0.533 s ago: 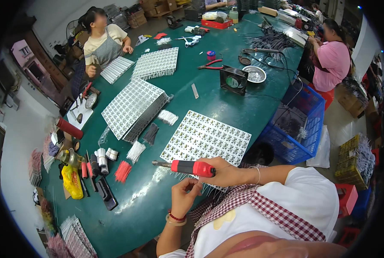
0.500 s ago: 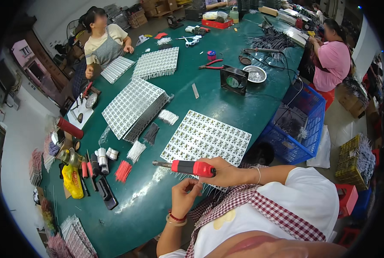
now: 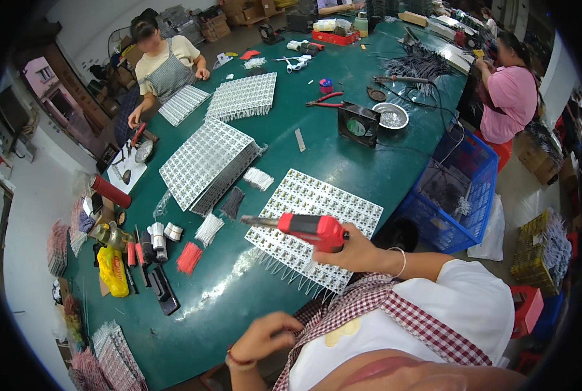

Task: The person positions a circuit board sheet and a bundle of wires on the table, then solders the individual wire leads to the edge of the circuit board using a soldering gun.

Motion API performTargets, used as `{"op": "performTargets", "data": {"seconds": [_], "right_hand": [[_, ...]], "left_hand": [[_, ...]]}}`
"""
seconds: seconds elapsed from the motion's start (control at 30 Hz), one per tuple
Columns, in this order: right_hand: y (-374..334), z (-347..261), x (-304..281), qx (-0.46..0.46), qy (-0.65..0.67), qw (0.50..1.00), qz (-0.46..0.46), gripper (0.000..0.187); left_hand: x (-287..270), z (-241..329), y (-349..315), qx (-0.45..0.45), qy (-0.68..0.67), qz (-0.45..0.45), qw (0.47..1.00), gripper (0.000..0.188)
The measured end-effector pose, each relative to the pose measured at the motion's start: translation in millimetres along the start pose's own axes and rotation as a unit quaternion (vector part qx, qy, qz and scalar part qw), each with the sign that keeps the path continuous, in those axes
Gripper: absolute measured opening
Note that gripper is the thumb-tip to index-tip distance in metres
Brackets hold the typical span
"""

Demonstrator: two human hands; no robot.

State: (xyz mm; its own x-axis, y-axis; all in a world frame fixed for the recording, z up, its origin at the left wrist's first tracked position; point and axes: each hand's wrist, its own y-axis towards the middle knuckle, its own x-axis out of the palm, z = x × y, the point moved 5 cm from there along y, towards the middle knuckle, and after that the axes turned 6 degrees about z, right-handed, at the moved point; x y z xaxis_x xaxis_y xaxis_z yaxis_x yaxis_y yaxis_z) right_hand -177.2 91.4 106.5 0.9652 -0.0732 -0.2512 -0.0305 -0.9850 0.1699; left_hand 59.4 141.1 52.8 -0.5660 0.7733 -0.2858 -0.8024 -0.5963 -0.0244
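My right hand [image 3: 351, 253] is wrapped round a red-and-black soldering gun [image 3: 310, 228]. Its metal barrel points left across a white panel of small circuit boards [image 3: 330, 202]. Thin wires hang from that panel's near edge, close to my body. My left hand [image 3: 265, 335] is lower, off the table's near edge. Its slightly blurred fingers are loosely apart, and nothing shows in them. Left of the panel lie bundles of white wires [image 3: 209, 228], red wires [image 3: 189, 258] and dark wires [image 3: 233, 202].
A tall stack of similar panels [image 3: 206, 163] stands left of centre. A small fan [image 3: 358, 124], a metal bowl [image 3: 391, 116] and red-handled pliers [image 3: 325, 100] lie farther back. One person [image 3: 164, 65] sits far left, another [image 3: 509, 98] at right. A blue crate [image 3: 457, 221] stands beside the table.
My left hand has dropped down and left, away from the wires at the panel's edge, its fingers parting. The soldering gun has risen over the panel. The person at far left has leaned down.
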Motion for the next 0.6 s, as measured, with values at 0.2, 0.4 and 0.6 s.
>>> {"op": "performTargets", "data": {"seconds": [0.2,0.4,0.6], "right_hand": [[12.2,14.2,-20.7,0.096,0.04,0.993,0.048,0.02],[17.4,8.1,-11.0,0.107,0.029,0.994,0.009,0.017],[17.6,-5.4,-7.5,0.064,0.033,0.997,0.005,0.017]], "left_hand": [[27.4,2.4,-60.2,0.054,-0.072,-0.023,0.996,0.037],[22.7,38.9,-84.4,0.052,-0.104,0.092,0.989,0.03],[-4.4,89.7,-85.2,0.094,-0.043,0.028,0.994,0.028]]}}
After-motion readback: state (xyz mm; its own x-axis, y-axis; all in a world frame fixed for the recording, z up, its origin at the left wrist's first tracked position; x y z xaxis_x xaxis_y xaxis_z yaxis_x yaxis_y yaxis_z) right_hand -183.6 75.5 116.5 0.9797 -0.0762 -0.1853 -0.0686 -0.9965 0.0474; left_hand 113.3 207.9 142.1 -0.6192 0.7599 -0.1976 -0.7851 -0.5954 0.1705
